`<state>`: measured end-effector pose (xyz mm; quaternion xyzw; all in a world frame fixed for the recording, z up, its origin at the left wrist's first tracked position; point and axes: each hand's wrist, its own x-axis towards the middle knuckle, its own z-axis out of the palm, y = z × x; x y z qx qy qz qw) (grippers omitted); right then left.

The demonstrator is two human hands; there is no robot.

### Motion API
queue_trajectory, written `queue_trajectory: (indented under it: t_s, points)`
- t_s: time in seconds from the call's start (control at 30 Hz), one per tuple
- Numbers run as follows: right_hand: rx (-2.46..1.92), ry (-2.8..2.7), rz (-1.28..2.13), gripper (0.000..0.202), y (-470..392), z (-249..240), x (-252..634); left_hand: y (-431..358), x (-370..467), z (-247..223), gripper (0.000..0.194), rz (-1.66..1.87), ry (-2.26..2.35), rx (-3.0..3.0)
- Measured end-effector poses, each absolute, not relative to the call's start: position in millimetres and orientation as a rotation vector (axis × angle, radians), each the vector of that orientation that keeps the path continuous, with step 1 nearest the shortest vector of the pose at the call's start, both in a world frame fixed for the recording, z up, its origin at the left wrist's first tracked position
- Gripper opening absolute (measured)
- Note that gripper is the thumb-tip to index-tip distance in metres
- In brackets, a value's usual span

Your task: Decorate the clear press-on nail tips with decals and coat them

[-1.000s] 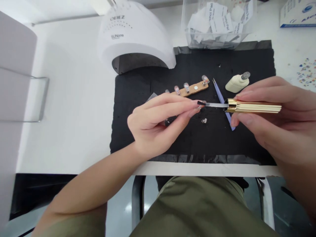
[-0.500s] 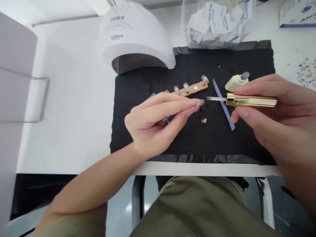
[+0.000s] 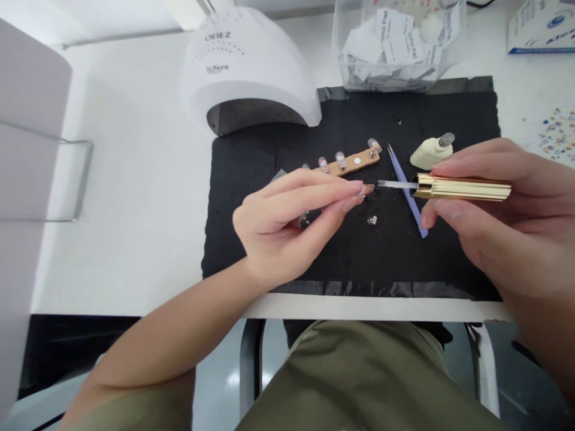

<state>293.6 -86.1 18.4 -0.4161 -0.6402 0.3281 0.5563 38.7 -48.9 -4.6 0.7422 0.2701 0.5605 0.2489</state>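
Head view: the left hand (image 3: 287, 230) pinches a small decorated nail tip (image 3: 367, 190), which juts out toward the right hand (image 3: 505, 239). That hand grips a gold-handled brush (image 3: 465, 188), its far end close beside the nail tip; whether they touch is unclear.

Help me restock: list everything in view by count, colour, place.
Table: 1, white, across view
Mat: 1, black, on table
Lamp: 1, white, mat's far left
Tub: 1, clear, mat's far edge
Pad packets: many, white, in tub
Printed box: 1, white and blue, far right
Specks: many, multicoloured, table's right
Wooden strip: 1, brown, on mat
Strip nails: 4 visible, mostly clear, on wooden strip
Tweezers: 1, purple, on mat
Bottle: 1, cream, on mat
Metal piece: 1, silver, on mat
Nail tip: 1, clear and orange, centre
Brush: 1, gold, right of nail tip
Clothing: count unclear, olive, below table
Left hand: 1, bare, holding nail tip
Right hand: 1, bare, holding brush
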Motion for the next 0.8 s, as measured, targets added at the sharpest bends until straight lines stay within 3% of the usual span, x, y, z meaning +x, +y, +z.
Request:
queue_trajectory:
  t_s: [0.6,0.8]
  points:
    - [-0.947,-1.549,0.711,0.053,-83.5,15.2,296.0,-50.1,40.9,-1.6,0.039,1.485,0.729,2.015]
    - [-1.056,-1.554,0.685,0.042,-83.4,16.9,296.5,-52.0,42.5,-3.2,0.03,1.471,0.725,1.831]
